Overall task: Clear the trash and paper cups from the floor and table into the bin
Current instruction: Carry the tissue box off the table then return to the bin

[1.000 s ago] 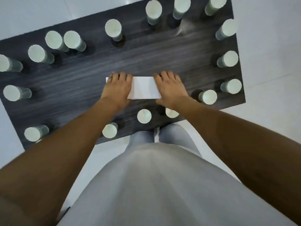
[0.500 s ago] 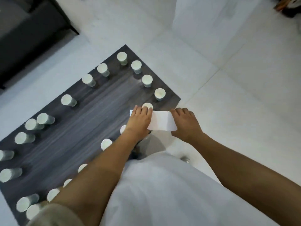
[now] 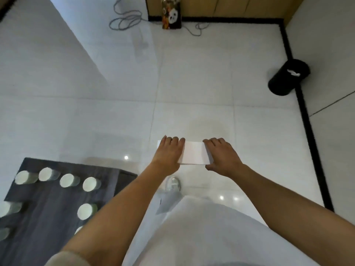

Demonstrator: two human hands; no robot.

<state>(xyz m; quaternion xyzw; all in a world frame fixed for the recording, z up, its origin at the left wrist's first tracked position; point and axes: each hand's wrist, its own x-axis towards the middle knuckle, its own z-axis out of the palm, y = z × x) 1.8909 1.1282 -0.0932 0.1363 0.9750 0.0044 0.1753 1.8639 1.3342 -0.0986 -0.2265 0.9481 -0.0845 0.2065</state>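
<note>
Half a second back the hands were above the corner of the dark wood-grain counter [image 3: 48, 214]; now they are out over the white tiled floor [image 3: 192, 93], with the counter off at the lower left. Both hands hold a white folded rectangle of paper [image 3: 194, 153] flat between them, above the floor in front of the person's body. The left hand [image 3: 169, 153] covers the sheet's left end, fingers [image 3: 175, 141] laid over the top of it; the right hand [image 3: 221, 155] grips the right end, fingers curled over the edge and thumb reaching under the near side. Pale round paper cups [image 3: 67, 180] stand on the counter, a row of four along its far edge and more toward the left, some cut off by the frame. Well apart, at the upper right, a black cylindrical bin [image 3: 284, 81] stands against the black floor border, with something white inside, possibly paper, too small to tell. A panda-printed bag [image 3: 172, 14] and a looped grey cable [image 3: 124, 21] sit by the far wall. One light shoe [image 3: 173, 184] shows below the paper.
</note>
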